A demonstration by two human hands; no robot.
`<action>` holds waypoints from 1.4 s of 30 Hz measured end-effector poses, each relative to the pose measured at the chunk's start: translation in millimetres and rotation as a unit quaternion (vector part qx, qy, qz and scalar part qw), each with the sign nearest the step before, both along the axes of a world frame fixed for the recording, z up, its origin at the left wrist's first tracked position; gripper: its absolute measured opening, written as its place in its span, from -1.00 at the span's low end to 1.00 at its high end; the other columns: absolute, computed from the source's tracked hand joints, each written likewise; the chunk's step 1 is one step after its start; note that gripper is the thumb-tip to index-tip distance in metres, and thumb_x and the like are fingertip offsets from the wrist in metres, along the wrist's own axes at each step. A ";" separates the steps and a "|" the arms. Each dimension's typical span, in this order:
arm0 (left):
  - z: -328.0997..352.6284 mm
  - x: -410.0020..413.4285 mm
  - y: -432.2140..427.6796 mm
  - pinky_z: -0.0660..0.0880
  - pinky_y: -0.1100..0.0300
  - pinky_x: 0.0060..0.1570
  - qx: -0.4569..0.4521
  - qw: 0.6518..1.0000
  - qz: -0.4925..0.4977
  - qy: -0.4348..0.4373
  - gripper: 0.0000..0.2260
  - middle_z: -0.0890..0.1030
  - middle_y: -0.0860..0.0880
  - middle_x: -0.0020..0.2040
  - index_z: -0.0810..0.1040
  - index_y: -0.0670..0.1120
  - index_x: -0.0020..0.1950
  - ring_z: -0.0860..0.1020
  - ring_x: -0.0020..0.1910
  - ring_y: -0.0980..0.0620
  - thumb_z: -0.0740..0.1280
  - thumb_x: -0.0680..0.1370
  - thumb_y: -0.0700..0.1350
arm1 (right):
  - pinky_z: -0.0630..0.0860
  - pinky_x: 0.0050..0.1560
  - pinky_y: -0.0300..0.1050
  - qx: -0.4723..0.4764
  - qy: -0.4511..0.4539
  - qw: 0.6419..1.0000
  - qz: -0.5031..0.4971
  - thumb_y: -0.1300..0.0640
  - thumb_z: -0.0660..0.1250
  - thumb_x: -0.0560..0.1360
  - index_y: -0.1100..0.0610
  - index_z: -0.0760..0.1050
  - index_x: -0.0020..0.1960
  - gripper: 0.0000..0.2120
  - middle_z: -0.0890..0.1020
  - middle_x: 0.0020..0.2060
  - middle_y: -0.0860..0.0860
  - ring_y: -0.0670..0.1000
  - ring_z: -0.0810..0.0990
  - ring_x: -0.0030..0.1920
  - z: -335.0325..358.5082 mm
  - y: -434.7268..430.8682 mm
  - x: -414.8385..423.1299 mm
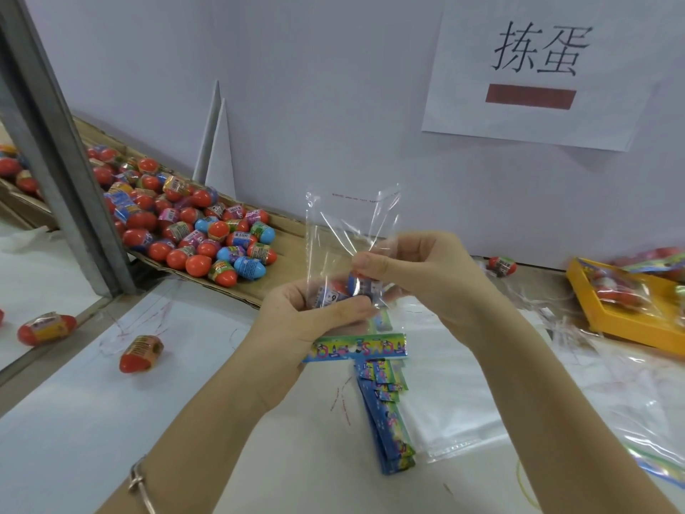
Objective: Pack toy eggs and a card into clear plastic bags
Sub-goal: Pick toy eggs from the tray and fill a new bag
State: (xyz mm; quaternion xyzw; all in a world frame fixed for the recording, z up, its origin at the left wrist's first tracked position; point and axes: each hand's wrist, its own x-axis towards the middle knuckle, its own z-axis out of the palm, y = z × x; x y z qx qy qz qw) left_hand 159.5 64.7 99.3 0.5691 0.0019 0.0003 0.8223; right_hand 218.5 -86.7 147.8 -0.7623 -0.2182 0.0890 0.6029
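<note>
Left hand (311,317) grips clear bag (346,224) bottom, apparently two toy eggs (339,293) inside; right hand (419,268) pinches bag.

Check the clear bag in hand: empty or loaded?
Loaded: toy eggs show through the clear bag at its lower end, gripped by left hand and right hand. Count unclear.

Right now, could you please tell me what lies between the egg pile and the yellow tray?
Head view: left hand and right hand holding a clear bag, plus a stray egg by the wall.
</note>
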 end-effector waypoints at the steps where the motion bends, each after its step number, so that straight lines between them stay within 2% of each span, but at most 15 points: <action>1: 0.7 -0.1 -0.7 0.59 0.26 -0.35 -0.008 1.000 -0.002 -0.005 -0.69 0.72 -0.14 -0.15 0.74 0.00 -0.17 0.71 -0.24 -0.03 0.53 0.10 -0.10 | 0.56 -0.32 -0.24 0.007 -0.007 1.000 0.000 -0.03 0.52 0.20 0.07 0.66 -0.27 -0.80 0.70 -0.32 0.04 -0.04 0.63 -0.32 -0.6 0.3 0.5; 4: 2.3 -1.0 -2.4 0.58 0.26 -0.39 -0.035 0.999 0.005 -0.006 -0.71 0.72 -0.13 -0.18 0.73 -0.09 -0.16 0.70 -0.28 -0.01 0.50 0.14 -0.09 | 0.52 -0.37 -0.28 0.041 -0.013 0.999 0.002 0.11 0.52 0.26 0.13 0.64 -0.25 -0.88 0.69 -0.37 0.02 -0.08 0.65 -0.36 -1.0 1.5 1.6; 6: 2.1 -0.7 -3.5 0.57 0.27 -0.43 -0.043 0.999 0.013 -0.007 -0.83 0.72 -0.09 -0.23 0.74 -0.04 -0.24 0.69 -0.31 0.03 0.45 0.21 -0.09 | 0.54 -0.36 -0.24 0.049 -0.015 0.999 -0.002 0.12 0.52 0.29 0.13 0.63 -0.21 -0.86 0.70 -0.35 0.02 -0.05 0.66 -0.34 -1.3 1.6 1.9; 10: 0.4 1.9 -2.7 0.64 0.00 -0.28 -0.055 0.997 0.048 -0.003 -0.79 0.72 -0.10 -0.15 0.73 -0.06 -0.17 0.69 -0.20 -0.04 0.41 0.29 -0.01 | 0.56 -0.31 -0.21 -0.003 -0.002 1.000 0.012 -0.08 0.51 0.17 0.12 0.61 -0.02 -0.56 0.72 -0.25 0.05 -0.01 0.69 -0.29 -1.1 3.8 -1.6; 11: 0.2 1.9 -2.4 0.64 0.01 -0.29 -0.057 0.997 0.056 -0.008 -0.79 0.72 -0.10 -0.14 0.73 -0.05 -0.15 0.69 -0.20 -0.03 0.39 0.32 0.00 | 0.56 -0.30 -0.20 -0.012 -0.002 1.000 0.015 -0.08 0.51 0.17 0.14 0.61 -0.01 -0.53 0.72 -0.24 0.05 0.00 0.69 -0.29 -1.2 4.8 -2.5; 14: 1.3 0.4 -3.7 0.63 0.14 -0.36 -0.023 0.997 0.068 -0.033 -0.74 0.72 -0.03 -0.13 0.72 0.01 -0.08 0.69 -0.19 0.04 0.42 0.29 0.03 | 0.56 -0.28 -0.23 0.011 -0.002 1.000 0.008 0.09 0.54 0.31 0.17 0.62 -0.05 -0.73 0.71 -0.24 0.06 0.01 0.68 -0.29 -1.8 6.4 -2.3; 17: 0.8 1.0 -2.6 0.60 0.17 -0.42 0.001 0.995 0.087 -0.039 -0.54 0.71 -0.08 -0.16 0.64 -0.10 -0.02 0.69 -0.24 0.01 0.48 0.14 0.06 | 0.56 -0.28 -0.24 0.027 0.009 1.000 -0.001 0.23 0.51 0.37 0.17 0.62 -0.10 -0.86 0.69 -0.29 0.07 -0.01 0.66 -0.33 -1.9 7.2 -2.5; 21: -0.1 2.6 -2.5 0.62 0.09 -0.43 -0.012 0.995 0.098 -0.033 -0.63 0.70 -0.12 -0.20 0.65 -0.12 -0.12 0.68 -0.29 -0.03 0.49 0.14 0.00 | 0.56 -0.23 -0.14 0.046 0.038 0.998 0.002 0.30 0.47 0.38 0.13 0.59 -0.18 -0.88 0.62 -0.24 0.15 0.02 0.60 -0.29 -4.5 12.9 -3.7; 26: -2.0 3.4 -3.3 0.52 0.23 -0.52 -0.058 0.990 0.120 -0.053 -0.85 0.67 -0.04 -0.31 0.65 -0.01 -0.27 0.67 -0.36 0.02 0.45 0.18 -0.15 | 0.56 -0.09 0.02 0.070 0.058 0.995 0.041 0.33 0.45 0.39 0.05 0.62 -0.21 -0.82 0.66 -0.22 0.10 0.06 0.63 -0.20 -9.5 17.6 -4.6; 28: -4.0 5.1 -0.1 0.53 0.23 -0.51 -0.064 0.990 0.114 -0.054 -0.84 0.67 -0.04 -0.31 0.66 0.03 -0.30 0.66 -0.36 0.02 0.47 0.15 -0.14 | 0.57 0.01 0.11 0.066 0.054 0.995 0.047 0.31 0.45 0.41 0.04 0.64 -0.16 -0.84 0.68 -0.15 0.18 0.09 0.64 -0.14 -11.4 16.9 -3.7; 31: -5.1 6.4 4.0 0.58 0.22 -0.38 -0.095 0.990 0.081 -0.066 -0.74 0.70 -0.06 -0.20 0.70 0.00 -0.15 0.68 -0.25 0.02 0.48 0.18 -0.12 | 0.60 0.03 0.14 0.080 0.038 0.996 0.030 0.25 0.47 0.41 0.09 0.66 -0.11 -0.89 0.67 -0.09 0.23 0.10 0.66 -0.14 -12.7 17.1 -2.7; 35: -3.8 6.3 5.8 0.60 0.21 -0.35 -0.116 0.991 0.048 -0.055 -0.80 0.71 -0.06 -0.19 0.74 -0.01 -0.21 0.69 -0.23 0.04 0.48 0.20 -0.15 | 0.55 -0.20 -0.27 0.108 0.019 0.994 0.032 0.20 0.48 0.40 0.12 0.66 -0.13 -0.94 0.72 -0.19 0.04 -0.04 0.68 -0.21 -16.6 17.5 -3.0; 38: -3.7 6.0 3.4 0.58 0.22 -0.41 -0.121 0.991 0.048 -0.043 -0.86 0.71 -0.06 -0.23 0.74 -0.03 -0.28 0.69 -0.28 0.05 0.42 0.25 -0.20 | 0.53 -0.29 -0.37 0.124 0.034 0.992 0.022 0.16 0.46 0.39 0.13 0.66 -0.17 -0.95 0.72 -0.23 -0.03 -0.12 0.68 -0.25 -18.8 19.7 -4.0; 40: -3.8 7.5 2.9 0.58 0.24 -0.40 -0.126 0.989 0.071 -0.037 -0.87 0.71 -0.07 -0.23 0.73 -0.04 -0.28 0.69 -0.28 0.04 0.43 0.23 -0.21 | 0.61 -0.13 -0.23 0.117 0.032 0.992 0.018 0.02 0.47 0.35 0.13 0.66 -0.06 -0.76 0.72 -0.13 0.01 -0.04 0.69 -0.13 -20.9 22.6 -2.3; 42: -4.5 10.1 5.9 0.59 0.23 -0.40 -0.136 0.985 0.102 -0.034 -0.88 0.72 -0.08 -0.22 0.73 -0.07 -0.30 0.70 -0.27 0.01 0.46 0.20 -0.20 | 0.60 -0.02 -0.11 0.118 0.048 0.992 -0.001 -0.18 0.44 0.29 0.02 0.60 0.08 -0.56 0.70 -0.07 -0.08 -0.04 0.67 -0.07 -24.9 24.5 2.8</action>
